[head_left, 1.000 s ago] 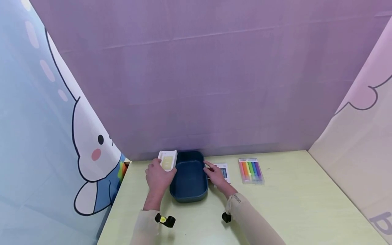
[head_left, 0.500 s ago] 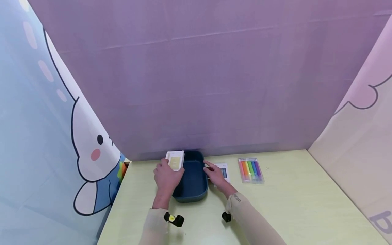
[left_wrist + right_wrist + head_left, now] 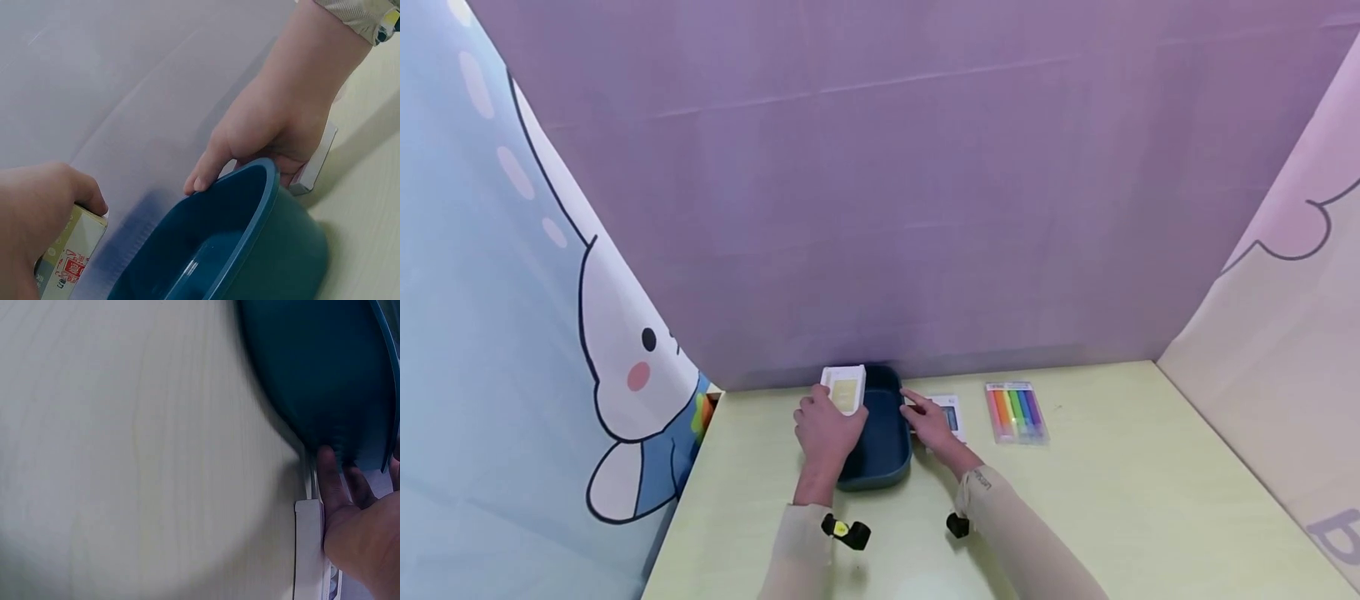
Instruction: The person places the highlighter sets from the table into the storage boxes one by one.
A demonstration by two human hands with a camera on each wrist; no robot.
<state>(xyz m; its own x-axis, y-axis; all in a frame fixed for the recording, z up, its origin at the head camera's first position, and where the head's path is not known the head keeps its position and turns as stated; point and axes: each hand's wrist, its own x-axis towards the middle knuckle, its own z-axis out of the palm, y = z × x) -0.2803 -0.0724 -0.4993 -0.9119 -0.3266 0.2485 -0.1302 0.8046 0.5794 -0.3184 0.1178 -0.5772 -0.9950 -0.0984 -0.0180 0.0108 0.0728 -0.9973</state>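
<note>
White box (image 3: 844, 390) grasped at left side of blue bin (image 3: 883, 450)

Item located below centre of the head frame, its pale yellow panel facing the camera, its right edge overlapping the bin's left rim from that viewpoint. My left hand (image 3: 830, 429) grasps it, thumb at the lower right, fingers at the left; the left wrist view shows a gap between box and rim, plus red lettering on one face. My right hand (image 3: 931, 423) is unclenched: its extended fingers lie against the bin's right rim and outer wall. The bin stands upright on the surface (image 3: 1120, 483). A flat white carton (image 3: 952, 415) lies partly hidden behind my right hand. A clear pack of coloured pens (image 3: 1017, 412) lies right of centre, apart from both hands. Purple cloth (image 3: 880, 183) fills the upper frame.
</note>
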